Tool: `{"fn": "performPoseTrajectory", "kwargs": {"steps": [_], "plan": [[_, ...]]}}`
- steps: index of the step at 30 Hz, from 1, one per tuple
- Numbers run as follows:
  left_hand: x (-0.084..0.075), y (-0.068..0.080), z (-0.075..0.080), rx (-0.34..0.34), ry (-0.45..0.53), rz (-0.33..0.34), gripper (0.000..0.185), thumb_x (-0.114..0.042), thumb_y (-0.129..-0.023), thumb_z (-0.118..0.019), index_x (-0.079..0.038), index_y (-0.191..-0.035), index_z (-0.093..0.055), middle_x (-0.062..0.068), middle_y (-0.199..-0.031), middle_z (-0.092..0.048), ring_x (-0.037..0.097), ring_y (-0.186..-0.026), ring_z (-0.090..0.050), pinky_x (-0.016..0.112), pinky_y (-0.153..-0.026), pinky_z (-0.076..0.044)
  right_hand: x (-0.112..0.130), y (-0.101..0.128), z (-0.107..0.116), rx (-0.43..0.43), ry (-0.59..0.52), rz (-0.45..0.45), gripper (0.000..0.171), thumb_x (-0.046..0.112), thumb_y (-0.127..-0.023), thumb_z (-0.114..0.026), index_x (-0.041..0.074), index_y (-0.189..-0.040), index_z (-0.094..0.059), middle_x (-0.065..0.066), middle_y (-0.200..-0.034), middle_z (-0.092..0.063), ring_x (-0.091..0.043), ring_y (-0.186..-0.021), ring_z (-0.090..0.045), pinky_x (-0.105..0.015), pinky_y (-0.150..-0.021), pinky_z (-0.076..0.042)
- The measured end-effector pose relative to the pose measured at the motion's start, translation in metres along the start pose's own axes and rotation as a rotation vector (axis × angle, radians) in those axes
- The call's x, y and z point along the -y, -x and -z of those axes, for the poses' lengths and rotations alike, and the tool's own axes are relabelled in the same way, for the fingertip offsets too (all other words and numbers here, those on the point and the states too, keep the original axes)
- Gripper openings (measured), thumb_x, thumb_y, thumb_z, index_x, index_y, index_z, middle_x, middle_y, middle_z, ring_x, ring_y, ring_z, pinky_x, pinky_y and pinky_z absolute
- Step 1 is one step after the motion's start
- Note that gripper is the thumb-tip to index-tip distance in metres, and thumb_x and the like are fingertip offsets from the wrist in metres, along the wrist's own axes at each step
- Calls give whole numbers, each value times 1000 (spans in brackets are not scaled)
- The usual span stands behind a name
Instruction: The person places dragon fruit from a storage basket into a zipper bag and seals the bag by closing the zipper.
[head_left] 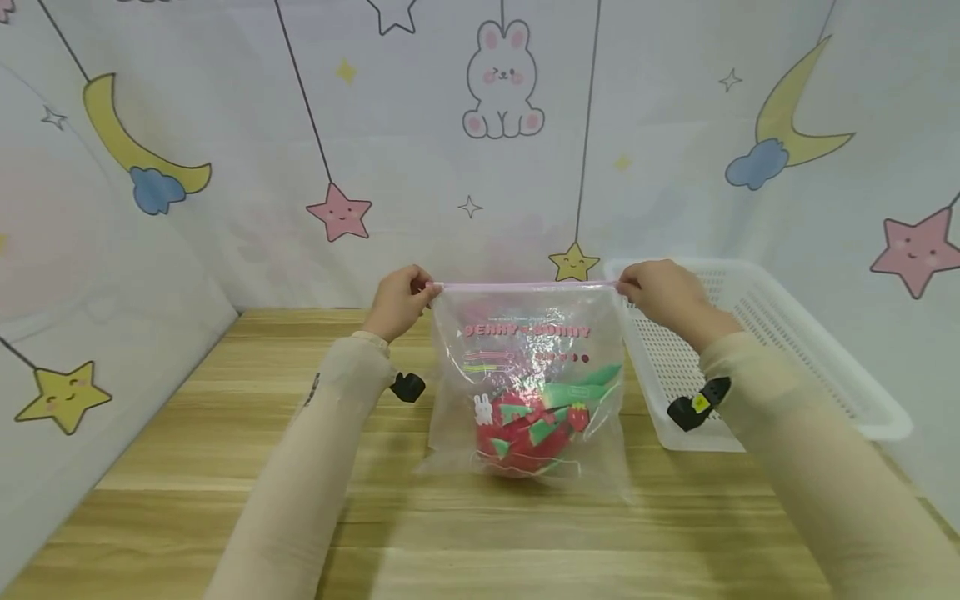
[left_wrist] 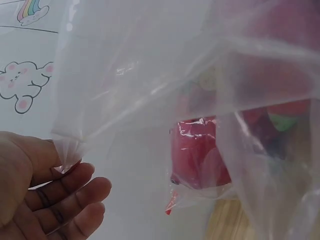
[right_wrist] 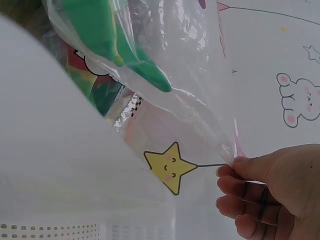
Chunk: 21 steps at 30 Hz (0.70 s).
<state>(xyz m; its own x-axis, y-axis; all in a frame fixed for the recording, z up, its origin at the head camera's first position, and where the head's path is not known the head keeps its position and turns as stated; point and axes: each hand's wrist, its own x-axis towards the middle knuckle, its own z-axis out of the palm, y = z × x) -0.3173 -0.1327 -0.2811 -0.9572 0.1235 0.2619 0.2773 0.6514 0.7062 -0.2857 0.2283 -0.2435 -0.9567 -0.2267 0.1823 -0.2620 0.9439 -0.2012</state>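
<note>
Left hand (head_left: 400,302) pinches the top left corner of a clear zip bag (head_left: 525,383), thumb & fingers closed on the pink seal strip (head_left: 525,286). Left wrist view confirms: the plastic corner is caught between thumb & curled fingers (left_wrist: 70,192). Right hand (head_left: 663,296) pinches the opposite top corner, thumb pressed vs. fingers (right_wrist: 240,192) on the bag's edge. Strip runs taut & about level between the 2 hands.

Bag hangs below both hands, upright, its bottom resting on the wooden table (head_left: 225,467). Inside, low in the bag: red & green contents (head_left: 536,425), bunched near the bottom; exact items can't be told. Pink printed lettering on the bag front, just under the strip.

White perforated basket (head_left: 787,333) sits on the table just beyond & under the right hand, close beside the bag; touching or not can't be told. Backdrop w/ moons, stars & a rabbit stands behind both hands.
</note>
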Motion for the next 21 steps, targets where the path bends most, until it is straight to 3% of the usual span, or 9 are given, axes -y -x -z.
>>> {"fn": "performPoseTrajectory", "kwargs": {"steps": [10, 15, 21], "plan": [[10, -5, -10, 37, 54, 57, 22, -19, -99, -55, 2, -107, -57, 15, -97, -60, 37, -95, -64, 24, -66, -51, -2, -5, -7, 61, -16, -26, 24, 18, -98, -55, 1, -109, -67, -17, -100, -68, -28, -84, -59, -42, -72, -51], [12, -4, -13, 54, 51, 71, 22, -19, -98, -56, 2, -106, -58, 15, -95, -61, 27, -85, -63, 22, -64, -50, -5, -8, -10, 96, 1, -30, 26, 21, -99, -53, 2, -108, -67, -17, -102, -68, -28, -87, -61, -41, -70, -51], [16, -4, -15, 74, 83, 98, 23, -20, -98, -56, 1, -107, -59, 13, -94, -61, 26, -85, -64, 26, -66, -53, -7, -11, -12, 128, 24, -22, 28, 24, -100, -52, 3, -109, -67, -17, -104, -69, -29, -91, -64, -43, -72, -52]]}}
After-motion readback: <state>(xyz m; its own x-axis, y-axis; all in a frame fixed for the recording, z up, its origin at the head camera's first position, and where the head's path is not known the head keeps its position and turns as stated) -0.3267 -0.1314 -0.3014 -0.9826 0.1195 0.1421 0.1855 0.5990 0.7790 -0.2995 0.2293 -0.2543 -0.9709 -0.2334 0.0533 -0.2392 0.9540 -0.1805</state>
